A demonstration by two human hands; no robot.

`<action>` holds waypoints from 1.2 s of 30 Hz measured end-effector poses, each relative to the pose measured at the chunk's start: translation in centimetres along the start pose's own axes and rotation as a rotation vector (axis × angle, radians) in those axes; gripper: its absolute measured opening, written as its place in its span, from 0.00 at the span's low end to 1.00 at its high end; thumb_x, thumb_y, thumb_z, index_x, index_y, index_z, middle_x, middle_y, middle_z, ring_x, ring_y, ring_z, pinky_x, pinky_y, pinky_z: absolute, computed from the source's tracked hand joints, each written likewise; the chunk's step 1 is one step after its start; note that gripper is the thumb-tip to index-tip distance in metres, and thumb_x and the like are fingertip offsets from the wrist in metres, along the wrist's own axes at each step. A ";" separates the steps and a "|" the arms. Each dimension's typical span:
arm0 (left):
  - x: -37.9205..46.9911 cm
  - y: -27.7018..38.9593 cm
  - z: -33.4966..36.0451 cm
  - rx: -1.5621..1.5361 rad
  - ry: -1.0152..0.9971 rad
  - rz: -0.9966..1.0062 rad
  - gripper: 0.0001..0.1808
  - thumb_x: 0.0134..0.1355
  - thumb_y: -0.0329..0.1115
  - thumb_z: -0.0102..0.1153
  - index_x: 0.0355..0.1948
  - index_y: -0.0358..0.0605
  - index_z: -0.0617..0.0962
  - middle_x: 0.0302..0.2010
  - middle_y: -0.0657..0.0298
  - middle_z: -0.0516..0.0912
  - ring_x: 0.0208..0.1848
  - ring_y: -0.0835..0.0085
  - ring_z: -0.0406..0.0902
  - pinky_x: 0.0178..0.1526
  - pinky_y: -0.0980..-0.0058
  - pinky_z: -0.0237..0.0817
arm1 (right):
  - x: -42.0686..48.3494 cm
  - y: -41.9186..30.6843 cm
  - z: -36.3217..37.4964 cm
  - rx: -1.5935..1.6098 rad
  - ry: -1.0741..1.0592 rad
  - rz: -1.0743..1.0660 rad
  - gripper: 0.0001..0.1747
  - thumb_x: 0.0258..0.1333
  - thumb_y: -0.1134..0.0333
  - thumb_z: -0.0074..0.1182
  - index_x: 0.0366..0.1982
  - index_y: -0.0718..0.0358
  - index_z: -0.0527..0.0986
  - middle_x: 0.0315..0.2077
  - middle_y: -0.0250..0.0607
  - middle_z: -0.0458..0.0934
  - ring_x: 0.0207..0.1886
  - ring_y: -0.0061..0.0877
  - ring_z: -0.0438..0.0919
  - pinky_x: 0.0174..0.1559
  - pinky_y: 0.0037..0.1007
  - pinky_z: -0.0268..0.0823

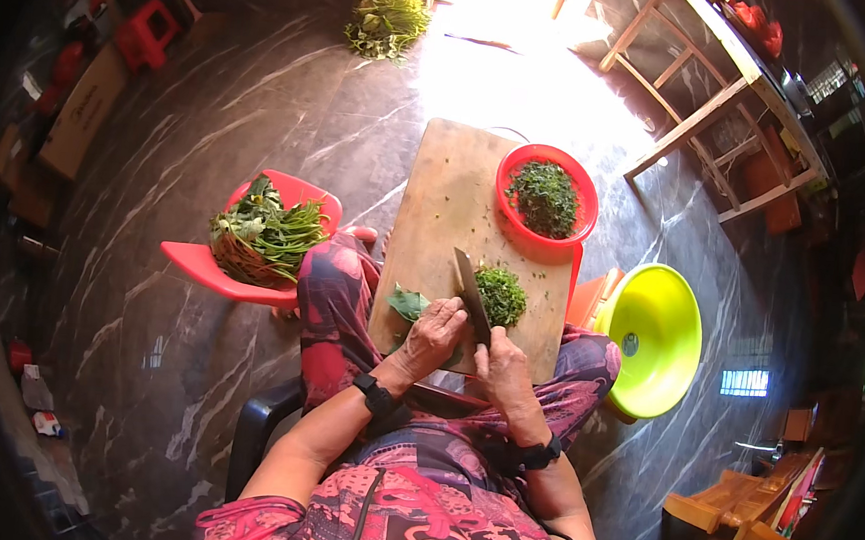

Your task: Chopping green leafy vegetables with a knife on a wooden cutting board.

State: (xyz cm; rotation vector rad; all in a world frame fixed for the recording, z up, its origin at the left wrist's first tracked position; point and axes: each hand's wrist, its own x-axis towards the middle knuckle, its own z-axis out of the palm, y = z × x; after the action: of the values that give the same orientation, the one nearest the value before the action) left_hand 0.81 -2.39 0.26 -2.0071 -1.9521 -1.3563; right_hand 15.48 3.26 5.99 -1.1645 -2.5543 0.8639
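A wooden cutting board (457, 189) lies before me, over my knees. My right hand (502, 365) grips the handle end of a knife (473, 295) with a broad dark blade. Beside the blade, on its right, is a heap of finely chopped greens (501, 296). My left hand (432, 334) rests on the board left of the blade, its fingers bent down on greens that are mostly hidden. A green leaf (407, 303) sticks out left of those fingers. At the board's far right corner stands a red plastic basin (593, 206) with more chopped greens (545, 199) in it.
Left of my knee, a red plastic chair (214, 277) holds a bundle of leafy stems (273, 236). A lime-green basin (668, 339) stands tilted at the right. More leafy greens (388, 18) lie on the floor near the bright doorway. A wooden table (755, 70) stands far right.
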 end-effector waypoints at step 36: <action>-0.1 0.1 0.1 0.062 -0.008 0.001 0.10 0.46 0.23 0.54 0.33 0.36 0.74 0.43 0.47 0.76 0.45 0.53 0.74 0.50 0.60 0.66 | 0.1 1.0 -1.1 -0.033 -0.021 -0.070 0.10 0.53 0.68 0.49 0.34 0.66 0.64 0.28 0.56 0.75 0.31 0.50 0.77 0.33 0.45 0.71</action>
State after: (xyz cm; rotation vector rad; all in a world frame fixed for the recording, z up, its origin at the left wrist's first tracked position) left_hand 1.01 -2.40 0.20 -1.9898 -1.9703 -1.2728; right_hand 16.50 4.33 6.25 -1.0739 -2.6191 0.8254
